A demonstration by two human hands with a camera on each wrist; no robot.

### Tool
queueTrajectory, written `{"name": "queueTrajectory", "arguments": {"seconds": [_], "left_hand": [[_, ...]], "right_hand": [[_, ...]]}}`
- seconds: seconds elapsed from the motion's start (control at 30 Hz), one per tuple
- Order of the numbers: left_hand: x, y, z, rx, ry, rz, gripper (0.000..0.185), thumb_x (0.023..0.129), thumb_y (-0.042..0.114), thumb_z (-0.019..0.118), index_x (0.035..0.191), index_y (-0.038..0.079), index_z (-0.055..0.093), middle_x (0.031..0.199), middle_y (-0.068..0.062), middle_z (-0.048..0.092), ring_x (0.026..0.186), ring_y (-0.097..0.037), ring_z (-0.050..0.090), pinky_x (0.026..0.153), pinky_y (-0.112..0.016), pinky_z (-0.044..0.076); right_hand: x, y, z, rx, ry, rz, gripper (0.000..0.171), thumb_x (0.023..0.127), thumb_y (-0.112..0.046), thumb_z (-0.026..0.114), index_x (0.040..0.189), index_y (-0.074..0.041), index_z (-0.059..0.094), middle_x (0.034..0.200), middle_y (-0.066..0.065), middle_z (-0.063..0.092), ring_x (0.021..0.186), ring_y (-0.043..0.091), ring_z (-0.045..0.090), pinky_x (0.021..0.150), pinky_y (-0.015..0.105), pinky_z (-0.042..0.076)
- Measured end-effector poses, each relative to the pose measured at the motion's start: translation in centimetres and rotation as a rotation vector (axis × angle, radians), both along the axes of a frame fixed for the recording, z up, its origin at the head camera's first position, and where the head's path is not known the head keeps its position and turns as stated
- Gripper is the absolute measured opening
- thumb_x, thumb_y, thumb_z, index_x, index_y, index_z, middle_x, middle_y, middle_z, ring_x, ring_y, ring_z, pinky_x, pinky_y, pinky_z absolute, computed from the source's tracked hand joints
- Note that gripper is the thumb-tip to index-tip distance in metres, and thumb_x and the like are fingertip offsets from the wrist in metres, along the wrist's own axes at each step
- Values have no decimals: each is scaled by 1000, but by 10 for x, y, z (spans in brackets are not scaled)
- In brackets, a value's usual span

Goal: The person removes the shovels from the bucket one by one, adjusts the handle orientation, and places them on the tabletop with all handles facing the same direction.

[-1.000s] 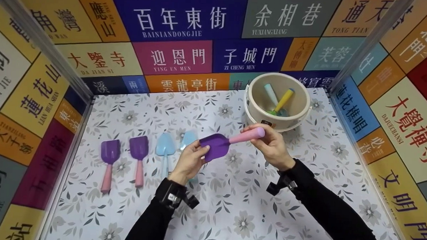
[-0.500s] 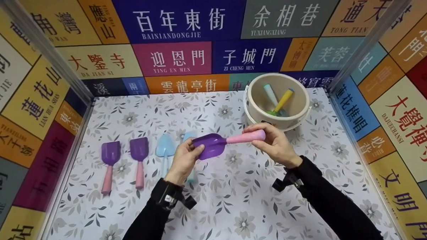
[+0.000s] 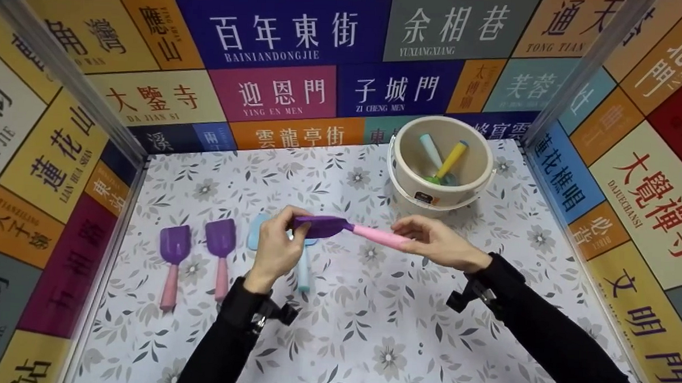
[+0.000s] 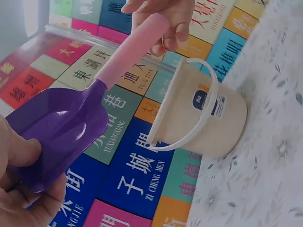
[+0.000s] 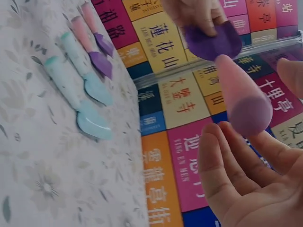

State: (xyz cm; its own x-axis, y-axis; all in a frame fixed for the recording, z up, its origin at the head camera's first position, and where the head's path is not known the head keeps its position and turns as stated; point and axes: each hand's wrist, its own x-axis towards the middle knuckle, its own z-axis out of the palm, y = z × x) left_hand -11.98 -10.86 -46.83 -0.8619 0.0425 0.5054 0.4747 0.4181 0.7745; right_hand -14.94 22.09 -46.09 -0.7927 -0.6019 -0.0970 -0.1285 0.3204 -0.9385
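Note:
My left hand [image 3: 276, 246] pinches the purple blade of a toy shovel [image 3: 320, 227] between thumb and fingers, holding it above the table. Its pink handle [image 4: 135, 47] points to the right. At the handle's end is my right hand [image 3: 441, 243]; in the right wrist view its fingers [image 5: 213, 165] are spread and fairly straight, with the handle end between them and the thumb. Two purple shovels with pink handles, one outermost [image 3: 174, 245] and one beside it [image 3: 220, 238], lie at the left. Two light blue trowels [image 5: 94, 123] lie near them, partly hidden by my left hand in the head view.
A cream bucket [image 3: 443, 196] with a white handle stands at the back right. Inside it are a yellow-handled tool [image 3: 453, 159] and a light blue-handled one [image 3: 430, 149]. Sign-printed walls [image 3: 284, 36] enclose the flower-patterned table [image 3: 393, 324] at the back and both sides.
The held shovel has shifted left and tilted, its blade turning edge-on and its handle end dropping. My left hand moved left with it; the right hand moved slightly down and loosened its fingers.

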Motion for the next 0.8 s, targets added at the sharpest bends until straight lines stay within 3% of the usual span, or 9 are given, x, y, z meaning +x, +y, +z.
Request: {"name": "queueTrajectory", "arguments": {"seconds": [0.13, 0.27, 0.43, 0.6, 0.8], "left_hand": [[2, 5, -1, -118, 176, -5, 16, 87, -13, 69, 94, 1, 70, 85, -9, 73, 69, -18, 61, 63, -33, 52], [2, 7, -5, -158, 266, -13, 20, 83, -15, 70, 94, 2, 70, 84, -8, 71, 71, -19, 61, 63, -35, 53], [1, 7, -8, -176, 287, -18, 23, 81, -17, 69, 94, 2, 70, 84, -7, 71, 74, -21, 64, 66, -35, 54], [1, 6, -10, -184, 278, -28, 22, 82, -16, 68, 95, 2, 71, 85, -9, 73, 75, -23, 66, 69, -36, 56], [1, 4, -10, -170, 285, -32, 21, 84, -15, 68, 96, 1, 72, 86, -9, 73, 74, -21, 66, 66, -35, 57]], "right_hand": [[2, -6, -15, 61, -54, 50, 41, 100, -9, 69, 134, 11, 58, 123, 23, 66, 106, 11, 64, 91, 19, 54], [4, -11, -25, 96, -79, 57, 39, 99, -13, 71, 130, 8, 62, 116, 16, 70, 99, 11, 65, 84, 20, 55], [6, -13, -33, 101, -97, 58, 37, 100, -11, 68, 131, 9, 64, 112, 20, 71, 87, 9, 66, 75, 20, 54], [8, -14, -36, 62, -102, 49, 37, 101, -6, 66, 132, 14, 63, 114, 29, 70, 84, 6, 66, 74, 18, 56], [9, -14, -36, 58, -63, 25, 34, 101, -8, 67, 130, 11, 67, 109, 18, 74, 83, 6, 65, 73, 18, 56]]}}
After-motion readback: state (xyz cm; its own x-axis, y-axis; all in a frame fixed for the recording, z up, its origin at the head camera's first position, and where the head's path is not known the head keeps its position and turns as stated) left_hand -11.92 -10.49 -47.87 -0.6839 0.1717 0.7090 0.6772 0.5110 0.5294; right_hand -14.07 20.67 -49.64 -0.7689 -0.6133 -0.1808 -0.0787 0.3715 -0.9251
